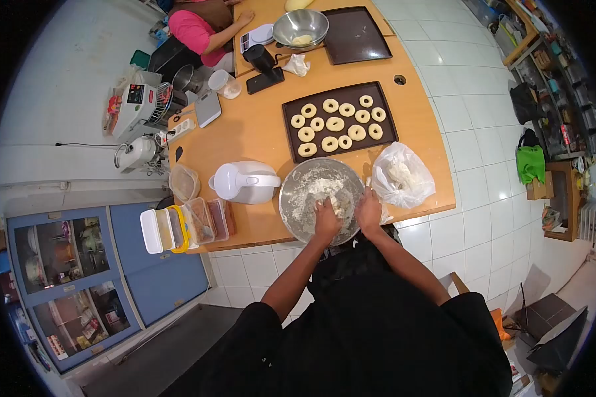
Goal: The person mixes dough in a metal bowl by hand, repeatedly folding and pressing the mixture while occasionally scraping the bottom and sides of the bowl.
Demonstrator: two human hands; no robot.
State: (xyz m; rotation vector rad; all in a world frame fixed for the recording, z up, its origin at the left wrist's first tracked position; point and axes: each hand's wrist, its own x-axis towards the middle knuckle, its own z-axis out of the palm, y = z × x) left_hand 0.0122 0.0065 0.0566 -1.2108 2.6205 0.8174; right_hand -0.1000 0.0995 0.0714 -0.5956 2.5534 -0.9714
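Observation:
A steel mixing bowl (291,205) stands at the table's front edge, holding a loose, floury dough (324,188). My left hand (327,220) is down inside it, fingers curled into the mixture, their tips buried. At the bowl's right side my right hand (369,210) grips the rim, with the thumb side up. Just right of that hand sits a clear plastic bag (404,177) with white flour-like contents. Behind the bowl lies a dark baking tray (291,135) bearing several rows of raw dough rings (335,124).
Left of the bowl are a white lidded pitcher (246,182) and several plastic tubs (198,220). Farther back stand a second steel bowl (300,25), another dark tray (357,40) and a kitchen scale (257,38). A person in a pink sleeve (191,33) is at the far left.

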